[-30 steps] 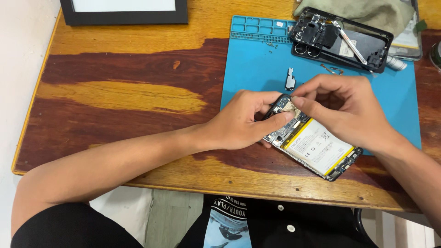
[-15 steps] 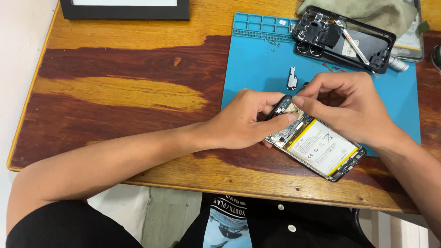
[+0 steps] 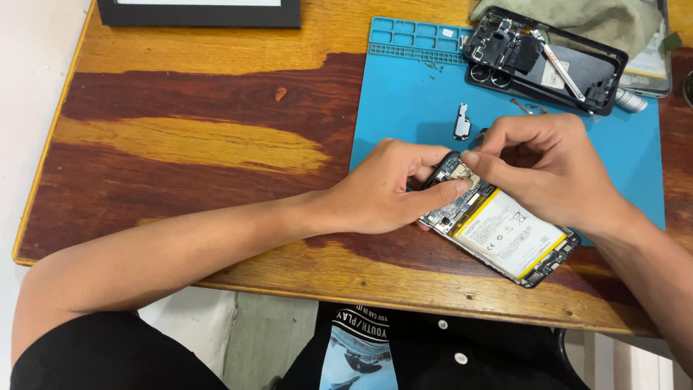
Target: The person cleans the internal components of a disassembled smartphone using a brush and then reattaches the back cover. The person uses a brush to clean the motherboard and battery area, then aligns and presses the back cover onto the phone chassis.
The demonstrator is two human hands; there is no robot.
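Both hands pinch an opened phone (image 3: pixel 498 227) at the blue mat's (image 3: pixel 404 108) near edge; left hand (image 3: pixel 386 188) grips its top, right hand (image 3: pixel 548 170) fingertips press the bare circuit board; white battery exposed.

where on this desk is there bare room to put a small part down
Widest free patch: bare wood of the table, between the black frame and the left forearm. A smaller one: the blue mat left of the small metal bracket. Crowded: the mat's top right with the phone back cover, and around both hands on the opened phone.
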